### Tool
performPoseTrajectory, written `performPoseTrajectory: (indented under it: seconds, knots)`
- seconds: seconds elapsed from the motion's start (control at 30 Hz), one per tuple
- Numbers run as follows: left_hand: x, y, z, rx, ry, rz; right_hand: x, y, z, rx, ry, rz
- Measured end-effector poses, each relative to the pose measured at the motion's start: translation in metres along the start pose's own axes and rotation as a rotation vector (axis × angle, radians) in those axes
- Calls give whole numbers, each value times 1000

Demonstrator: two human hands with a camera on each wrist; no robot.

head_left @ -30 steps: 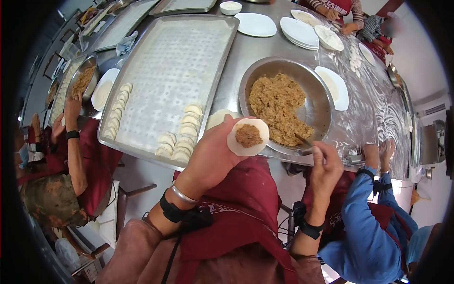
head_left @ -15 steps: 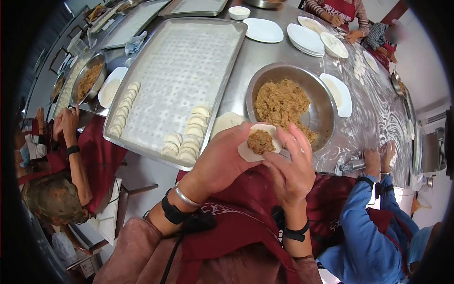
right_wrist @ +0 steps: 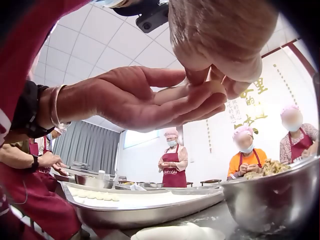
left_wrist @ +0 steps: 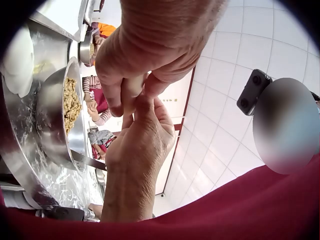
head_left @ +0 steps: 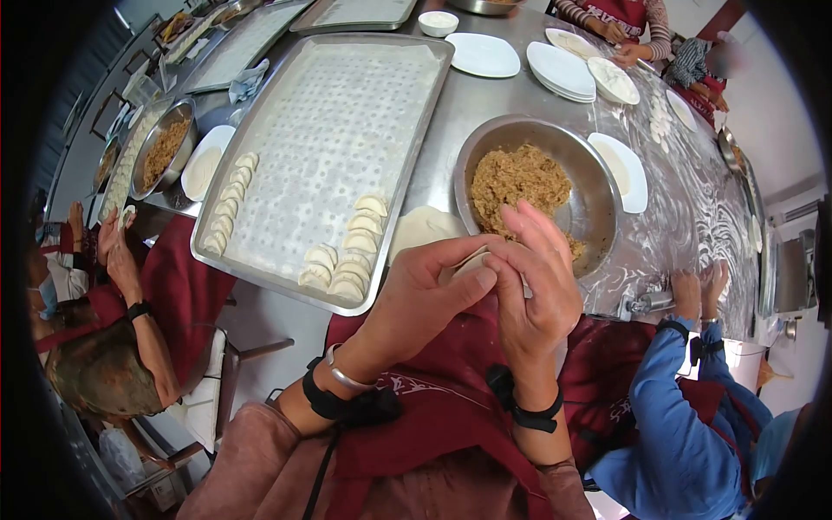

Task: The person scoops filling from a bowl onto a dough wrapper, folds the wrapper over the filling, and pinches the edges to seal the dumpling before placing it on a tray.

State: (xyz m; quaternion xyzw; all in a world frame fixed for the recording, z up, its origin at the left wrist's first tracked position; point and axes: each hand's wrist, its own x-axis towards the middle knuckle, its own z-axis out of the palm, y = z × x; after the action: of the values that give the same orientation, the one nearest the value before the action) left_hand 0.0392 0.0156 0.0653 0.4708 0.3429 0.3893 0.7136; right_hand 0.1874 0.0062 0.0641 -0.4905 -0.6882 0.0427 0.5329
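Both hands meet in front of the apron. My left hand (head_left: 426,293) holds a folded dough wrapper (head_left: 471,263), its thumb and fingers on either side of it. Opposite, my right hand (head_left: 537,295) pinches the wrapper's edge with thumb and forefinger, the other fingers extended. In the left wrist view the pale dough (left_wrist: 132,92) shows between the two hands; the filling inside is hidden. Just beyond the hands stands a steel bowl (head_left: 598,227) of brown filling (head_left: 520,186). Flat wrappers (head_left: 425,227) lie left of the bowl.
A large tray (head_left: 347,104) at the left holds rows of folded dumplings (head_left: 364,223). White plates (head_left: 485,55) and a small bowl (head_left: 438,23) stand farther back. A person in blue sleeves (head_left: 652,381) is at the right, another person (head_left: 113,355) at the left.
The spoon has left my right hand, which came across to the wrapper. Both hands have folded the wrapper over its filling. The person at the left has lifted a piece of dough.
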Motion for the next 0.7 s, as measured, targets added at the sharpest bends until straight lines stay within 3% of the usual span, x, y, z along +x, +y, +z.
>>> performPoseTrajectory:
  seconds: [0.2, 0.27, 0.3, 0.4, 0.7]
  knots:
    - [9, -6, 4, -49, 166, 148, 4, 0, 9, 27, 36, 74]
    - [9, -7, 2, -97, 188, 205, -4, -4, 11, 270, 156, 322]
    - [8, -8, 2, -153, 214, 255, -7, -6, 12, 271, 160, 321]
    - [7, -8, 2, -167, 246, 255, -11, -14, 13, 601, 143, 696]
    - [5, -16, 4, -149, 260, 228, -17, -13, 21, 689, 186, 685]
